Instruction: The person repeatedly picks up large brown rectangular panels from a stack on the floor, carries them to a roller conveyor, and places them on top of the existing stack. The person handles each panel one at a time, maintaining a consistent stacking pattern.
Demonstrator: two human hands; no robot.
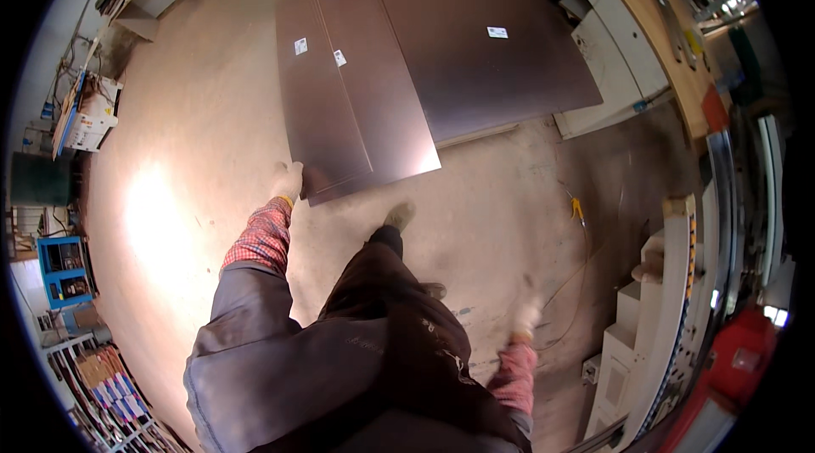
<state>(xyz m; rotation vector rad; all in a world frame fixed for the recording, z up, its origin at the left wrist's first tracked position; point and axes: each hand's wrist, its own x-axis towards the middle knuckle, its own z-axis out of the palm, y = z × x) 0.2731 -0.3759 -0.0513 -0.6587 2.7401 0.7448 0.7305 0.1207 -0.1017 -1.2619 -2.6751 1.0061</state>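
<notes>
My left hand, in a pale glove, is closed on the near left corner of a narrow dark brown panel. A second narrow brown panel lies against it on the right, partly overlapping in view. Beyond these, to the right, a large brown panel lies flat, with a small white label on it. Both narrow panels carry similar labels. My right hand, also gloved, hangs low at my right side, away from the panels. Motion blurs it, so its fingers cannot be made out.
A yellow air gun with a thin hose lies on the floor at the right. Farther right stand a white machine and a long wooden-topped bench. Shelving and a blue cabinet line the left side.
</notes>
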